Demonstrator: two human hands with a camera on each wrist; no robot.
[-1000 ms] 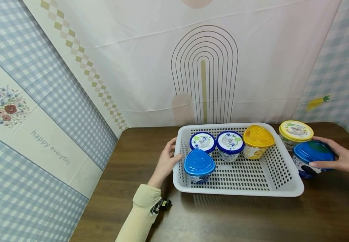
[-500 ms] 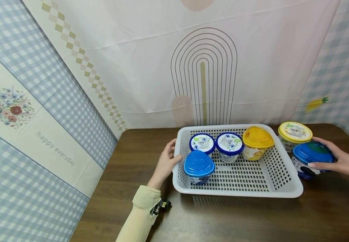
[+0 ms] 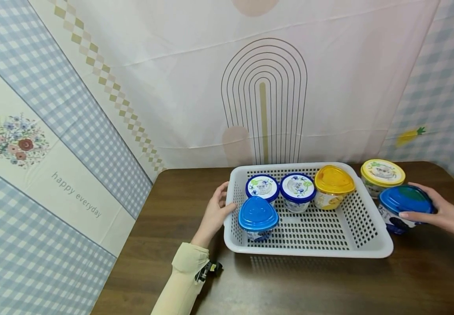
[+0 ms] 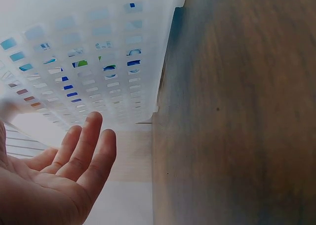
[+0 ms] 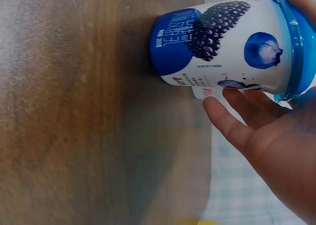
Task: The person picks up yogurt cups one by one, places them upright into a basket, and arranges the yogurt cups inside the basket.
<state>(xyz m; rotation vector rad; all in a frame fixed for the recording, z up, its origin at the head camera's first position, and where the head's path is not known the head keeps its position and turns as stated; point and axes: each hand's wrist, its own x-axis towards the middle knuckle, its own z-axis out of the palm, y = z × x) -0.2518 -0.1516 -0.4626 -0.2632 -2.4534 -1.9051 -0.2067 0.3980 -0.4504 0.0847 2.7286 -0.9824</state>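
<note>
My right hand (image 3: 439, 210) grips a blue-lidded yogurt cup (image 3: 396, 218), thumb on the near side and fingers behind. In the right wrist view this cup (image 5: 222, 42), printed with a blackberry and blueberries, stands on the table just right of the white plastic basket (image 3: 309, 252). My left hand (image 3: 212, 214) rests at the basket's left side, thumb at the rim; in the left wrist view its fingers (image 4: 81, 158) extend loosely beside the slotted wall. Inside the basket are a blue-lidded cup (image 3: 258, 214), two white-topped cups with dark blue rims (image 3: 262, 187) (image 3: 297, 187), and a yellow-lidded cup (image 3: 334, 181).
A yellow-rimmed tub (image 3: 382, 172) stands behind the gripped cup, close to the basket's right side. The dark wooden table (image 3: 163, 210) carries everything. A cloth-covered wall (image 3: 187, 87) rises behind it. Within the basket, bare floor (image 3: 313, 232) shows at front right.
The view has shifted slightly. Both hands, the basket and the cups keep their places relative to one another.
</note>
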